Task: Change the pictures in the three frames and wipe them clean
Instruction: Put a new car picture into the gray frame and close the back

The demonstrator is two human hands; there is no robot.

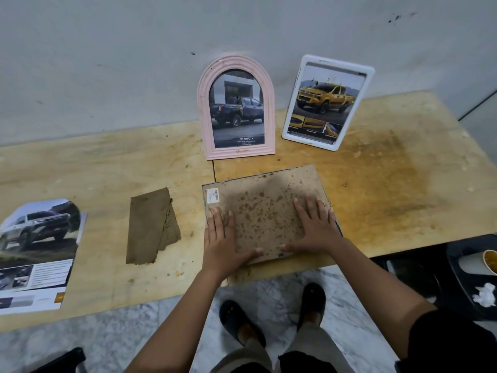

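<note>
A third frame (265, 208) lies face down near the table's front edge, its stained brown backing board up. My left hand (223, 240) lies flat on its left side and my right hand (314, 227) lies flat on its right side, fingers straight, thumbs near the front edge. Behind it a pink arched frame (236, 109) with a dark truck picture leans on the wall. To its right leans a white frame (326, 103) with a yellow truck picture. A brown cloth (152, 227) lies left of the flat frame. Cut truck pictures (37, 251) lie at far left.
The wooden table (390, 170) is stained, darkest at the right. A black chair (473, 275) at lower right carries a paper cup (490, 261) and crumpled tissue (484, 294). The grey wall stands right behind the table. My feet stand on the marble floor.
</note>
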